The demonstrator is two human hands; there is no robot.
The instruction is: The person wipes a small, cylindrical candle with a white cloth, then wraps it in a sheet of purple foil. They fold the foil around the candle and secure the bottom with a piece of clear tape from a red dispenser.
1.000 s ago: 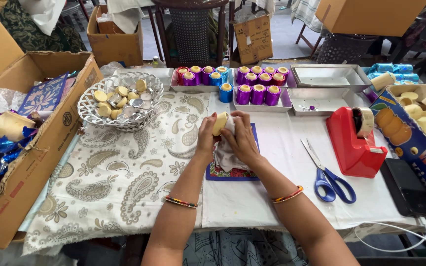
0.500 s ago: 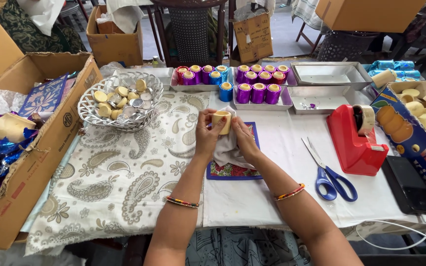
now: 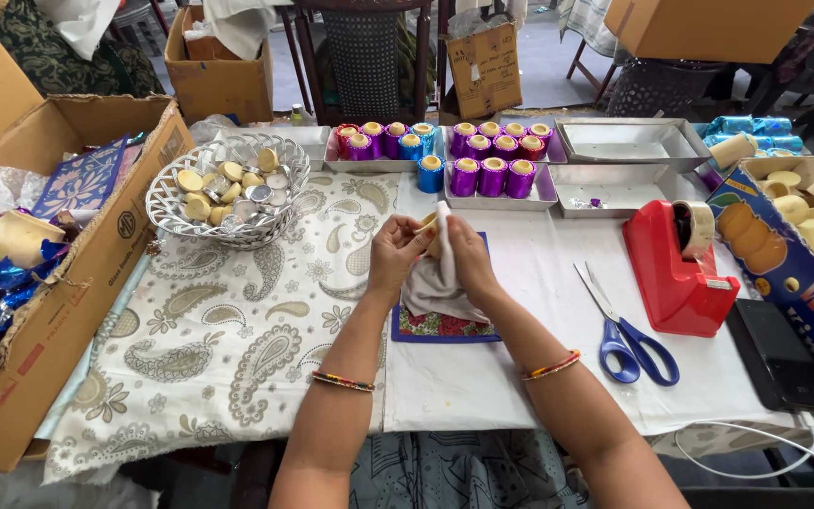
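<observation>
My left hand (image 3: 396, 256) and my right hand (image 3: 468, 259) meet above a small patterned mat (image 3: 440, 325) at the middle of the table. Between them I hold a small cream-coloured round box (image 3: 429, 229) together with a white cloth (image 3: 437, 283). The cloth wraps the box on the right side and hangs down over the mat. Most of the box is hidden by my fingers and the cloth. Bangles sit on both wrists.
A wire basket (image 3: 228, 184) of cream lids stands at the left. Steel trays (image 3: 496, 170) hold purple and blue foil-wrapped boxes. A red tape dispenser (image 3: 675, 269), blue scissors (image 3: 626, 335) and a dark phone (image 3: 782, 356) lie right. Cardboard boxes (image 3: 58, 311) flank both sides.
The white cloth has come up over the box and now covers more of it. My hands have turned slightly but stay in the same spot above the mat.
</observation>
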